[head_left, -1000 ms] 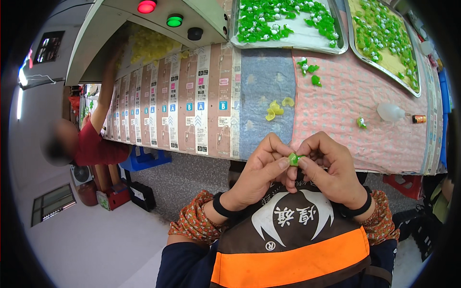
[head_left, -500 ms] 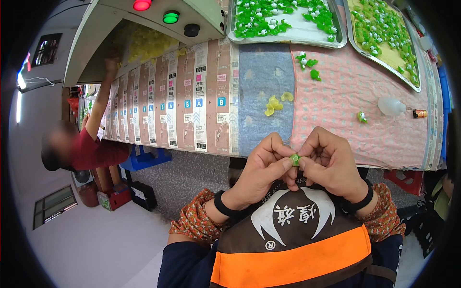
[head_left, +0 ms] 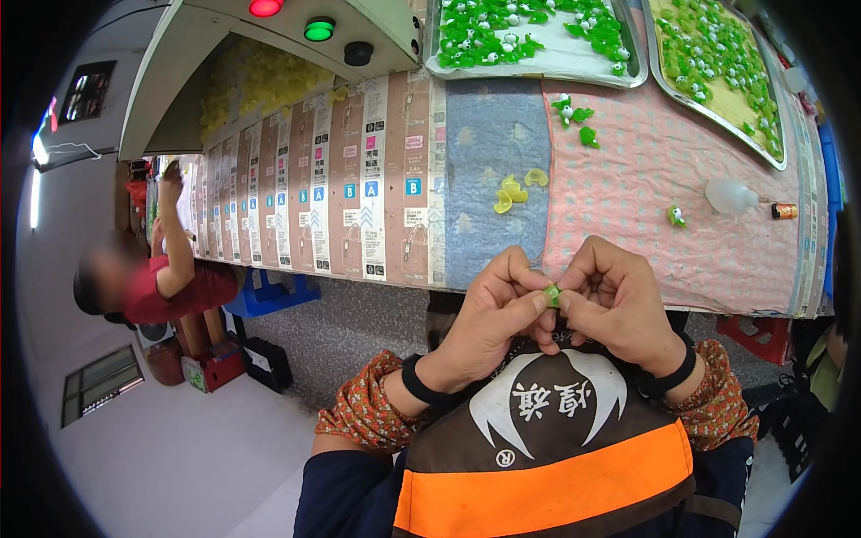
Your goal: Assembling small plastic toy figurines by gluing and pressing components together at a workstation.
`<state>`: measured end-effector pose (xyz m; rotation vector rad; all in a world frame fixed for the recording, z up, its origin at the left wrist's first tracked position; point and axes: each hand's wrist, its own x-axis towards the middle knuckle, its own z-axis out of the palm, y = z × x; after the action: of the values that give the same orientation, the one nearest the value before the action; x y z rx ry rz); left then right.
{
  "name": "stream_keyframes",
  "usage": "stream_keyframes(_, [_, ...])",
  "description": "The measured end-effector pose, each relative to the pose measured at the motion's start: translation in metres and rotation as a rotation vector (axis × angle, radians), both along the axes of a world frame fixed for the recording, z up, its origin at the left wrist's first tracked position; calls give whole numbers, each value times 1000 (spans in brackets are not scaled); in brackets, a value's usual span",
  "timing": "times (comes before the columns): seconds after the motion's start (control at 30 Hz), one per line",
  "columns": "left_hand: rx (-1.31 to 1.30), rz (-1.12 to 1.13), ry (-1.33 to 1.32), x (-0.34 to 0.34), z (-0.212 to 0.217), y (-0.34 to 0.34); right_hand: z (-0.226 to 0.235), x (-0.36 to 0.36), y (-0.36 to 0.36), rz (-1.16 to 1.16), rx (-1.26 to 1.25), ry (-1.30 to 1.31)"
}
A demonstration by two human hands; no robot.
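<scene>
My left hand (head_left: 502, 309) and my right hand (head_left: 614, 300) meet just off the table's front edge, above my apron. Both are closed, thumbs and fingertips pinching one small green piece (head_left: 552, 296) between them. Most of the piece is covered by the fingers, so its full shape is hidden. Beyond the hands, several translucent yellow pieces (head_left: 513, 194) lie on the blue cloth (head_left: 480, 134). Some green and white figures (head_left: 567, 113) and a loose green piece (head_left: 588, 137) rest on the pink cloth (head_left: 628, 188).
Metal trays (head_left: 641, 76) of green and white figures stand at the far side. A translucent squeeze bottle (head_left: 731, 197) lies at the right, near a single figure (head_left: 676, 215). A machine with lamps (head_left: 319, 30) covers heaped yellow pieces (head_left: 260, 81). A co-worker (head_left: 179, 278) sits at the left.
My hands keep nearly the same place and pinch, with the green piece turned slightly. The co-worker's arm has drawn back from the yellow pieces under the machine.
</scene>
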<state>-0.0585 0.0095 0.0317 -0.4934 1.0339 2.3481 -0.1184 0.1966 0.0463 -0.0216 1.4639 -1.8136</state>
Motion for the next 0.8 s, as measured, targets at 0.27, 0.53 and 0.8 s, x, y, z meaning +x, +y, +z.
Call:
stream_keyframes(0.27, [-20,4,-1,-1,0,1,-4,1,-1,-26,-26,-18])
stream_keyframes(0.53, [-18,8,-8,-1,-1,1,-3,1,-1,-27,-18,-18])
stream_keyframes(0.8, [-40,-28,-21,-4,2,-2,-4,-2,-2,-24,14,-3])
